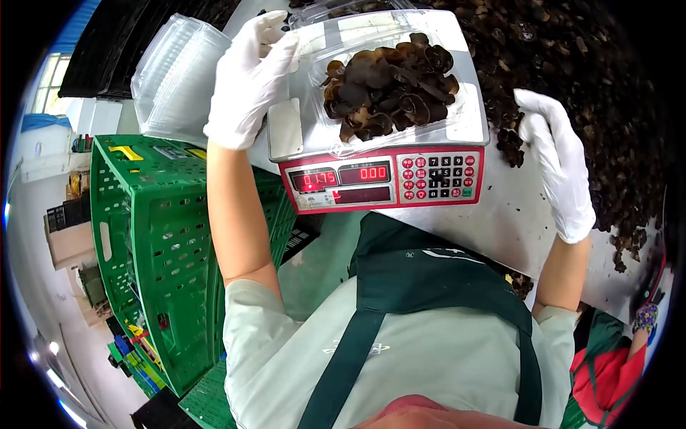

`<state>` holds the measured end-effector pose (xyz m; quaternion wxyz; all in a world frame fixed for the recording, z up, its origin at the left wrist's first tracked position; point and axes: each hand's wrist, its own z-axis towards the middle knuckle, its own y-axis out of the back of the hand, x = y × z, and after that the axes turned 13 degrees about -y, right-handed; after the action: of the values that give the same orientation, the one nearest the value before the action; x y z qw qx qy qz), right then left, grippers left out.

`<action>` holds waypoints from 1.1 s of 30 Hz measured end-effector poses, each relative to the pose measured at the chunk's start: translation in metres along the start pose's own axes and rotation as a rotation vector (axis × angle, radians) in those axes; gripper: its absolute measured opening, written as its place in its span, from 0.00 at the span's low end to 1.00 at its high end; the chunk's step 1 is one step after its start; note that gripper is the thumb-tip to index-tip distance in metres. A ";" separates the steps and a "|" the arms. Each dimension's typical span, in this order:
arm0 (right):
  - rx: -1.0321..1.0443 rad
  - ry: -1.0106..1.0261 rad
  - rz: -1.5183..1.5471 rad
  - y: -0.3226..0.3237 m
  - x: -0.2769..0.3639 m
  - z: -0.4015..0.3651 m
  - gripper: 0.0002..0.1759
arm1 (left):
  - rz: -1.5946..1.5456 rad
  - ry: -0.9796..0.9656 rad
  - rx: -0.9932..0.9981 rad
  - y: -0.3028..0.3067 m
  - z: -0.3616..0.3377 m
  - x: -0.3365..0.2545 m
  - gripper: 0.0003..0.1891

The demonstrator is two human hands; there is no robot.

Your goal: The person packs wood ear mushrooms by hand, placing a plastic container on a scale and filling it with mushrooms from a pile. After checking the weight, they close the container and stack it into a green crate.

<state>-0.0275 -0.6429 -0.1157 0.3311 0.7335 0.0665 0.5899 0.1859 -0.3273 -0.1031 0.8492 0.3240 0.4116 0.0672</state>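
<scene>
If leaning on the scale [396,180] with the loosely spread left hand [249,82], could skew the weight. Cannot quite tell the grip of the right hand [559,157].

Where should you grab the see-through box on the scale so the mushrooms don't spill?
I'd take the clear plastic box by its left and right rims, left hand from the left, right hand from the right. It sits open, with wood ear mushrooms heaped in the middle, so holding opposite sides should keep it level.
</scene>
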 end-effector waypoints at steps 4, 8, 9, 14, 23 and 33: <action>0.062 0.070 0.178 -0.012 0.042 0.016 0.16 | 0.203 0.028 0.166 -0.019 0.032 0.043 0.34; 0.267 0.113 0.551 -0.042 0.068 0.054 0.21 | 0.488 0.145 0.228 -0.034 0.062 0.048 0.42; 0.316 0.228 0.502 -0.050 0.065 0.066 0.24 | 0.499 0.184 0.255 -0.034 0.065 0.051 0.41; 0.358 0.342 0.450 -0.064 0.055 0.088 0.29 | 0.215 0.248 0.082 -0.034 0.056 0.051 0.38; 0.283 -0.139 0.318 -0.010 0.035 0.064 0.26 | -0.337 -0.098 -0.156 -0.001 -0.034 -0.038 0.25; 0.700 -0.288 0.447 -0.030 0.028 0.043 0.44 | -0.570 0.411 0.061 -0.017 -0.099 -0.058 0.30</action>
<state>0.0285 -0.6237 -0.1133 -0.0673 0.8725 0.0553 0.4808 0.0721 -0.3139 -0.1205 0.7231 0.2010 0.6497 -0.1210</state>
